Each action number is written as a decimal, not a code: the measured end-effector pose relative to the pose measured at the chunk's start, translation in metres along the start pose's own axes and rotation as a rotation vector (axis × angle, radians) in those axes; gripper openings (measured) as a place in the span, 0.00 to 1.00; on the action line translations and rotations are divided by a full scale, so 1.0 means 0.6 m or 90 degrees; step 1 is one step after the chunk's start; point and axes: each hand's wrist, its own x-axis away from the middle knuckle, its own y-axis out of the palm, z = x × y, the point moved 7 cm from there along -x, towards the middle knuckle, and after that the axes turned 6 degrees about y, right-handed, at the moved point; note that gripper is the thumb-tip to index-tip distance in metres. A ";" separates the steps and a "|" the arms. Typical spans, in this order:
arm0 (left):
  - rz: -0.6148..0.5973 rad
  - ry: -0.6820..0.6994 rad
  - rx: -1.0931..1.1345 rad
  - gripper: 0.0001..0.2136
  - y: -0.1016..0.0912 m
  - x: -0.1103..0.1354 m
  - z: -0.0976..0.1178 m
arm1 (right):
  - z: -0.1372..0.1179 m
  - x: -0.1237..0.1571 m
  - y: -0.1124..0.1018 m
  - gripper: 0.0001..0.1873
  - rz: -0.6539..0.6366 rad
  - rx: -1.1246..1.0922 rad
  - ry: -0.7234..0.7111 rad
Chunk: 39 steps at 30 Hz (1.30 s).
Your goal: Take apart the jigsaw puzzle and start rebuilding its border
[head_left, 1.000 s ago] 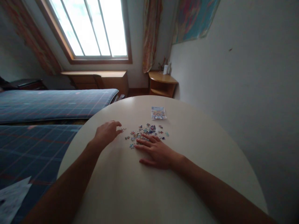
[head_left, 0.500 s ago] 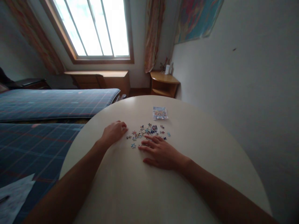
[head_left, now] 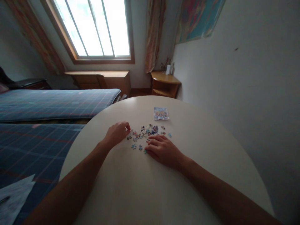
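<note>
Colourful jigsaw puzzle pieces (head_left: pixel 153 129) lie in a loose heap on the round cream table (head_left: pixel 131 187). At the left edge of the heap, my left hand (head_left: pixel 117 132) has its fingers curled in a pinch, with a small pale piece (head_left: pixel 132 131) at the fingertips. My right hand (head_left: pixel 165 150) rests low over the near right side, fingers bent and drawn together, a teal piece (head_left: pixel 145 152) at the thumb and index tips. Two blue pieces, one of them a light blue piece (head_left: pixel 133 146), lie singly between the hands. Some pieces are hidden under my right hand.
A small square picture packet (head_left: pixel 161 113) lies beyond the heap. Left of the table is a bed with a blue plaid cover (head_left: pixel 42 150), with paper sheets (head_left: pixel 16 197) on it. A white wall (head_left: pixel 253 103) runs along the right. A corner shelf (head_left: pixel 165 78) stands behind.
My right hand has drawn its spread fingers together and shifted slightly right, uncovering a blue piece and the teal one. My left hand has moved slightly right, toward the heap.
</note>
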 end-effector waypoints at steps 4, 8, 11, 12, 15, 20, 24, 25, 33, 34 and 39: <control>-0.028 0.025 -0.009 0.06 -0.001 0.007 0.013 | 0.008 -0.003 -0.005 0.08 0.042 -0.006 0.031; 0.036 0.072 0.006 0.07 -0.005 0.012 0.037 | 0.029 -0.006 -0.001 0.05 0.069 -0.025 0.119; 0.093 0.154 0.035 0.12 0.002 0.013 0.067 | 0.036 -0.007 0.003 0.04 0.058 -0.026 0.137; 0.096 0.190 0.043 0.14 0.008 0.013 0.079 | 0.036 -0.007 0.003 0.04 0.057 -0.026 0.137; 0.095 0.251 0.053 0.14 0.026 0.012 0.101 | 0.036 -0.005 0.000 0.06 0.056 -0.028 0.137; 0.090 0.270 0.018 0.09 0.036 0.008 0.114 | 0.036 -0.004 -0.001 0.07 0.048 -0.039 0.140; 0.101 0.290 -0.031 0.08 0.031 0.006 0.118 | 0.037 -0.003 -0.002 0.08 0.045 -0.047 0.145; 0.104 0.293 -0.039 0.08 0.030 0.006 0.118 | 0.038 -0.003 -0.003 0.08 0.045 -0.046 0.146; 0.168 0.186 0.079 0.08 0.022 -0.001 0.097 | 0.039 -0.001 -0.006 0.08 0.054 -0.050 0.156; 0.157 0.168 0.123 0.09 0.024 0.000 0.095 | 0.040 -0.001 -0.006 0.08 0.056 -0.051 0.160; 0.065 0.147 0.286 0.09 0.037 0.008 0.105 | 0.050 0.001 -0.009 0.10 0.079 -0.057 0.206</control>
